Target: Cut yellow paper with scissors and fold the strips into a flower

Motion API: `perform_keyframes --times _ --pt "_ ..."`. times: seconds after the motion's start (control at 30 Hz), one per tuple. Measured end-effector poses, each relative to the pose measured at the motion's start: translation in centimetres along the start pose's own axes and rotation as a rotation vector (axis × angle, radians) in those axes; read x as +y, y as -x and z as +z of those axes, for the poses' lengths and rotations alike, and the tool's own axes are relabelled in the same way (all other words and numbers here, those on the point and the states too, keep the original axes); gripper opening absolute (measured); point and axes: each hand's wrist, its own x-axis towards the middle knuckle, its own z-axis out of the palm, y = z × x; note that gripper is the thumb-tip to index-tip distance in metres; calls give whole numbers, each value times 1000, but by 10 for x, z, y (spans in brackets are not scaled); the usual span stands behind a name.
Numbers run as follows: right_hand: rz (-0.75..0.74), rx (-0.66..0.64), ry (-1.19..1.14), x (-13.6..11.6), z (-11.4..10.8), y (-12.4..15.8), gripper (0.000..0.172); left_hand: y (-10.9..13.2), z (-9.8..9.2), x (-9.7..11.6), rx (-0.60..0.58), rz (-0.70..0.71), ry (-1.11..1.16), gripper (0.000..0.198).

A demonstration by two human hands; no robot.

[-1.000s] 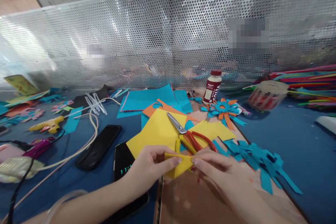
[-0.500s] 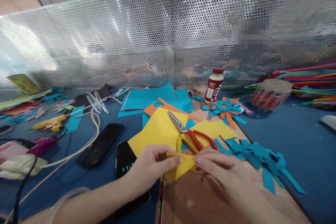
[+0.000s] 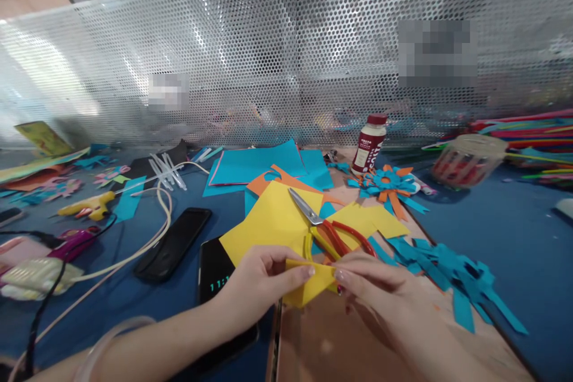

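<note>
Cannot make out the far fingertips of the left hand (image 3: 262,280) and the right hand (image 3: 380,283), tucked behind a small folded piece of yellow paper (image 3: 307,291). Cannot see all of the handles on the metal-bladed scissors with red and yellow handles (image 3: 308,209), covered in part by fingers. Cannot read every greenish digit on the flat black rectangular phone (image 3: 212,258), overlapped by the left forearm (image 3: 179,334). Hard to identify: a tiny dark-red spot (image 3: 339,290) below the right fingertips.

Grasps the folded paper from both sides: on the left, with the thumb along the near face and fingers curled behind; on the right, with a close thumb-and-finger pinch at the edge.

Holds the paper between both grips, creased along the top, over the brown strip of the surface (image 3: 322,340), nearer than the scissors and the large flat sheet of yellow paper (image 3: 266,218).
</note>
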Motion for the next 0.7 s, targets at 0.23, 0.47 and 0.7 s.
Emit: perform_keyframes --times 0.23,0.47,0.7 --pt "-23 -37 -14 4 1 4 21 3 1 0 23 20 -57 28" --pt "40 34 -16 -7 4 2 18 3 2 1 21 16 -57 28" --pt "76 -40 -26 -6 0 5 21 5 3 3 24 1 -56 27"
